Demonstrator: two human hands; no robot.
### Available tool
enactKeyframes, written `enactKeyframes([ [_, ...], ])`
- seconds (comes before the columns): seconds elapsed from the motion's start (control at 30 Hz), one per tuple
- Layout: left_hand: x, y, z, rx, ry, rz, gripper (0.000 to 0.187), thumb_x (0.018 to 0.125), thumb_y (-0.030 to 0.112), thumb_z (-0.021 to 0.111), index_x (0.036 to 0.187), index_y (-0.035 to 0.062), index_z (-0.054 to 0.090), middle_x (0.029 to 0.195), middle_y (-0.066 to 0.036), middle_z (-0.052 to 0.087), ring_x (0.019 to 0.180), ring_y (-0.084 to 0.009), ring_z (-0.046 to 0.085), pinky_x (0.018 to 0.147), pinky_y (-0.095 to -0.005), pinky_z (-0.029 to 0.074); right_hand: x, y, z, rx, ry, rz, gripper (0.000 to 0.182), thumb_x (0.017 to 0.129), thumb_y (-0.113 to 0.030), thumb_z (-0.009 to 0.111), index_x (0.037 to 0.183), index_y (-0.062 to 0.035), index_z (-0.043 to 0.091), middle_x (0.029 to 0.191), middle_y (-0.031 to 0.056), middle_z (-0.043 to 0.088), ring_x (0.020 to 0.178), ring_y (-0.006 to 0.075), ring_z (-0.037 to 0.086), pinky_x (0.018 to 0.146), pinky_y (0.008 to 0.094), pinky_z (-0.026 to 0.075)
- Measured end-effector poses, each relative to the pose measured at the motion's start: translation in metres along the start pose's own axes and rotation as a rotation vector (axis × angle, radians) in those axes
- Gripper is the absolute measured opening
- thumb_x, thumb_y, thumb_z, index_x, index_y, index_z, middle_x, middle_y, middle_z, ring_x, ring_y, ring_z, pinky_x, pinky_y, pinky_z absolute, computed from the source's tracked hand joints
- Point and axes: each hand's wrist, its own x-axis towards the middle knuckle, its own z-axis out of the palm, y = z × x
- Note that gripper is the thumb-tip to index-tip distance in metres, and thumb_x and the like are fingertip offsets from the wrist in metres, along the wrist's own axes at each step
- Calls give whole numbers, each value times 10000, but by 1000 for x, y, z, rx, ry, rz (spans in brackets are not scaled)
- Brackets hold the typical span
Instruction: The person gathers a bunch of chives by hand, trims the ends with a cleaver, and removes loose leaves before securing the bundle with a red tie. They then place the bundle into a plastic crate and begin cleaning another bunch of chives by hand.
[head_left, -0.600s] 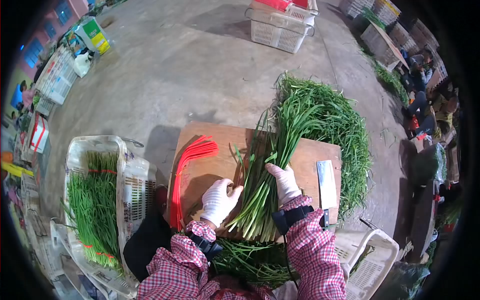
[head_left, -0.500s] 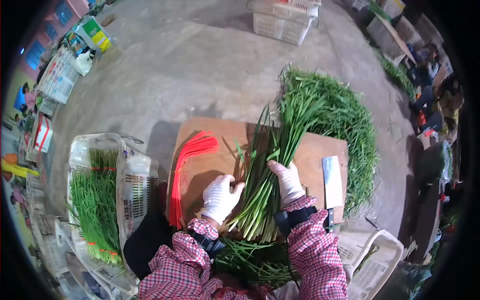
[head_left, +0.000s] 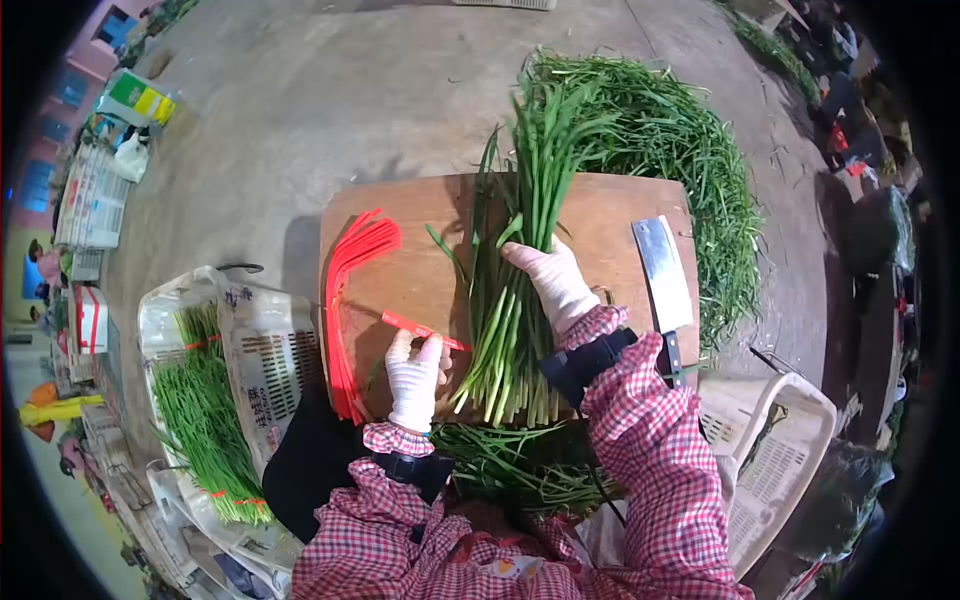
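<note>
My right hand (head_left: 550, 280), in a white glove, is closed around a bunch of long green stalks (head_left: 510, 330) on a brown wooden board (head_left: 600, 210). Pinched between the fingers of my gloved left hand (head_left: 414, 375) is a red strip (head_left: 425, 329), whose right end reaches the stalks. A pile of similar red strips (head_left: 345, 290) lies at the board's left side. The cleaver (head_left: 664, 280) rests on the right side, its blade pointing away from me.
Loose greens (head_left: 690, 170) lie heaped behind and right of the board. A white crate (head_left: 265, 350) at the left holds tied green bundles (head_left: 205, 410). Another crate (head_left: 790, 470) stands at the lower right. Crates line the far left; people are at the right edge.
My left hand, empty before, now holds a red strip beside the stalks. My right hand still grips the bunch. The view has shifted, so the board appears higher in the frame.
</note>
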Motion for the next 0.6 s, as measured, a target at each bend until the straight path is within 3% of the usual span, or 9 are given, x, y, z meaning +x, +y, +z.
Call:
enactKeyframes([
  [0.1,-1,-11,-1,-42,-18,77,99,858,94,623,938,82,566,697,-2,590,536,-68,553,371,-188,419,-4,-1,10,4,-43,8,319,805,-57,687,1108,-50,589,932,12,633,817,127,576,748,282,475],
  [0.17,2,-22,-3,-57,-56,131,78,854,85,628,923,72,594,734,8,600,584,-60,541,446,-203,432,-1,5,22,-29,-20,-15,387,810,-76,696,1166,-47,550,966,27,630,843,131,574,772,294,476],
  [0.23,9,-27,-6,224,-33,513,60,851,75,632,903,47,622,733,28,580,629,-44,502,551,-226,425,4,13,30,-133,-19,-173,490,813,-99,701,1249,-37,486,1029,57,628,903,151,576,815,295,469],
  [0.27,7,-26,-9,269,-20,503,53,846,62,634,884,24,632,725,37,557,643,-43,462,615,-246,406,10,19,30,-234,35,-199,623,804,-171,722,1322,-26,406,1105,102,619,980,193,578,873,301,451],
  [0.3,16,-36,-15,208,-49,475,59,846,55,629,890,16,627,719,33,558,640,-55,466,600,-243,413,4,12,32,-381,59,-243,765,787,-298,737,1375,-18,334,1167,162,603,1057,259,580,919,327,433],
  [0.37,19,-37,-16,259,-10,457,44,846,48,620,865,8,626,704,25,565,635,-69,478,597,-252,422,-14,-12,44,-709,154,-101,879,770,-413,726,1410,-7,280,1201,225,577,1127,322,556,959,355,412],
  [0.4,2,-7,-14,449,-70,499,34,839,30,608,847,1,624,687,-4,578,632,-74,496,598,-256,431,-28,-31,44,-723,77,-130,947,771,-470,703,1438,-2,221,1227,271,546,1176,359,520,981,369,398],
  [0.5,11,-14,-25,570,-72,535,76,820,79,626,822,4,634,637,-48,596,581,-114,543,576,-280,446,-42,-74,12,-900,99,-283,851,829,-419,656,1445,-22,222,1273,253,522,1225,332,485,983,366,404],
  [0.6,16,-16,-24,338,-105,168,179,853,167,608,813,-2,651,630,-31,596,467,-103,545,437,-259,436,-109,-155,-13,-681,-5,-341,619,898,-288,589,1396,-17,342,1197,165,578,1132,205,536,933,335,439],
])
